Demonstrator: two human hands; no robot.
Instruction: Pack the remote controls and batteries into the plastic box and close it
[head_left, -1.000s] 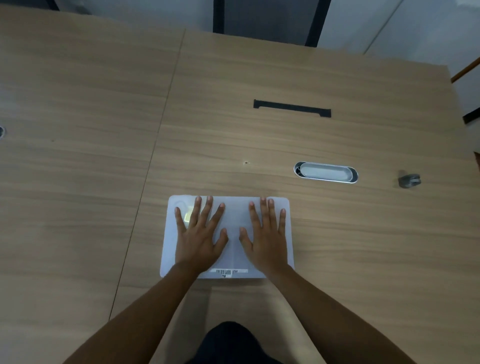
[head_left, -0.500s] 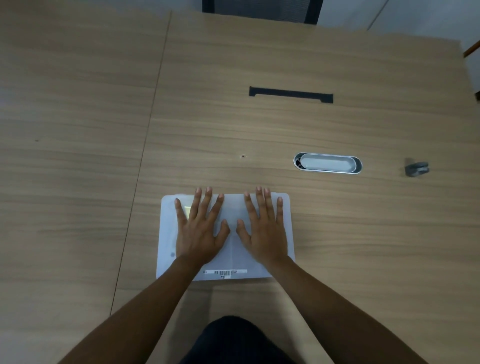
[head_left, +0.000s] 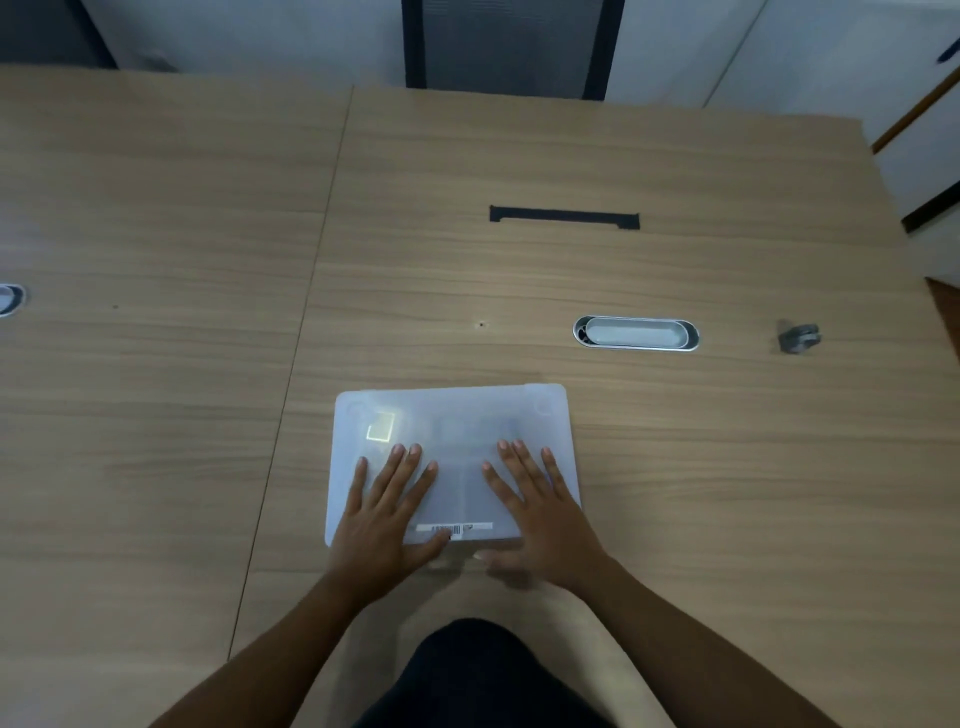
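Note:
A flat translucent white plastic box (head_left: 457, 415) lies on the wooden table in front of me with its lid down. A barcode sticker (head_left: 454, 528) runs along its near edge. A yellowish patch (head_left: 380, 427) and faint shapes show through the lid; the remote controls and batteries cannot be made out. My left hand (head_left: 387, 509) rests flat on the near left of the lid, fingers spread, thumb at the front edge. My right hand (head_left: 535, 514) lies flat on the near right, its thumb blurred below the front edge.
On the wooden table (head_left: 156, 415) a silver oval cable grommet (head_left: 636, 333) sits behind the box to the right, a black cable slot (head_left: 564, 216) farther back, and a small grey object (head_left: 799, 338) at the far right. A seam (head_left: 317, 291) runs down the tabletop left of the box.
Both hands have slid back from the middle of the lid toward its near edge, thumbs now at the front rim. More of the far lid shows.

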